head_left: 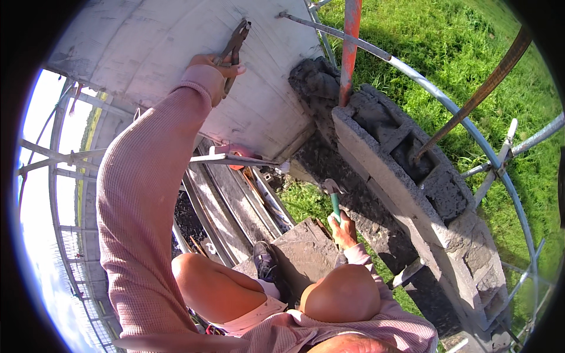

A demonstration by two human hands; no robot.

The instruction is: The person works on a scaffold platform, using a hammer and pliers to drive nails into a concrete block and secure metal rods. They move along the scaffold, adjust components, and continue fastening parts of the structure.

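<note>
My left arm in a pink ribbed sleeve stretches up and forward. At its end my left hand [216,72] is wrapped round the handles of a pair of dark, worn pliers [236,42], whose jaws lie over the pale concrete panel [170,35]. Whether the jaws touch the panel I cannot tell. Lower down and to the right, beside my bent knee, my right hand [344,230] grips a hammer [335,201] by its green handle. The metal head of the hammer points away from me, above the dark ledge beside the block wall [406,203].
Grey hollow blocks run along the right, with mortar in some cores. An orange post [351,47] and a rusty bar [471,100] rise there. Scaffold tubes [435,94] curve past the grass. Below lie a plank [303,250] under my shoe [268,265] and long metal decks [229,194].
</note>
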